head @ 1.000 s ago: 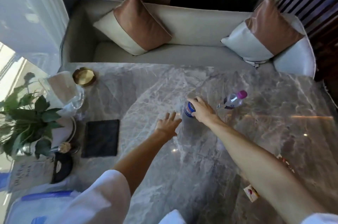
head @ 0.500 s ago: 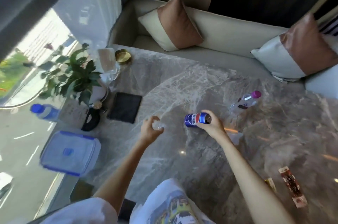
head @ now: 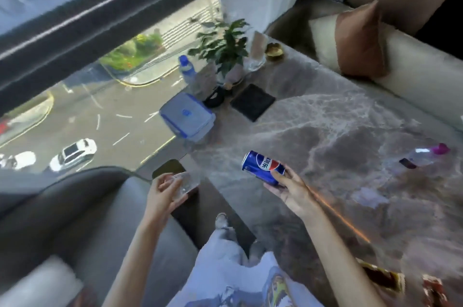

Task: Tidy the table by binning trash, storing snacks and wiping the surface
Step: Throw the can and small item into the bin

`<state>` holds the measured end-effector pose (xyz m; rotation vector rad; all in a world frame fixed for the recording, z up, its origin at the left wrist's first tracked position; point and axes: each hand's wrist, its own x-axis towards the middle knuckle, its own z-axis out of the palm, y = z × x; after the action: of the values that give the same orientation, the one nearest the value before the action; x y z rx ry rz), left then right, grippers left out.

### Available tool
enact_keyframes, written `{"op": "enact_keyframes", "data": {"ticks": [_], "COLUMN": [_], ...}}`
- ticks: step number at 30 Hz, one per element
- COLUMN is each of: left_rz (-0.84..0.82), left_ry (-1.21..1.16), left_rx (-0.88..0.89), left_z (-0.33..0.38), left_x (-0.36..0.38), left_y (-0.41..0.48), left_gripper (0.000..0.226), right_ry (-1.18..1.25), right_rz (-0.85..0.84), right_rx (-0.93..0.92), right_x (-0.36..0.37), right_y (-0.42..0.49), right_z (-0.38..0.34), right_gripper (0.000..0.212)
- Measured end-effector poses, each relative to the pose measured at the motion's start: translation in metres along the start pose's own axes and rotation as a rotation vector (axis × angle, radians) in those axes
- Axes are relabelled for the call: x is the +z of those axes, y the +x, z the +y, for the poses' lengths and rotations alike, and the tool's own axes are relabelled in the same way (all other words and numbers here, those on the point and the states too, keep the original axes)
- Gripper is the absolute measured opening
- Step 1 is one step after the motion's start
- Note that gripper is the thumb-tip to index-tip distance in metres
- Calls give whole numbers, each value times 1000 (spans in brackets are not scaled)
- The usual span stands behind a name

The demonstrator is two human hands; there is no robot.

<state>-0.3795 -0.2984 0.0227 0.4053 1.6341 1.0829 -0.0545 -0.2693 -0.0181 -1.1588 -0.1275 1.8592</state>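
While the right hand (head: 292, 190) grips the can (head: 263, 167), the left hand (head: 162, 194) clasps clear plastic (head: 184, 182).

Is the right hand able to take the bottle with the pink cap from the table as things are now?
Probably not yet. The right hand is already closed around a blue can, so its fingers are occupied. The bottle lies on its side further right on the table, with nothing between them; the can must go first.

marble table (head: 313, 136), lidded box (head: 186, 117), fallen bottle (head: 423, 157)
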Motion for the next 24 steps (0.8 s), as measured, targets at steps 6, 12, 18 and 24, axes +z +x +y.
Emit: {"op": "enact_keyframes", "data": {"ticks": [6,12,18,24], "left_rz": [171,326,398,390], "left_ry": [-155,-331,-442,-480], "left_rx": [-5,45,39,-13], "left_z": [-13,-16,-19,-6], "left_x": [-79,-149,-226,-272], "left_y": [-40,-46,-19,9], "left_gripper": [42,40,39,32], "right_ry": [-228,-401,-471,-501], "right_rz": [-158,-254,-318,-295], "right_rx": [105,232,238,199], "right_x": [83,161,225,271], "right_y": [10,36,56,72], "right_z": [43,97,145,173], "right_gripper": [48,53,50,56]}}
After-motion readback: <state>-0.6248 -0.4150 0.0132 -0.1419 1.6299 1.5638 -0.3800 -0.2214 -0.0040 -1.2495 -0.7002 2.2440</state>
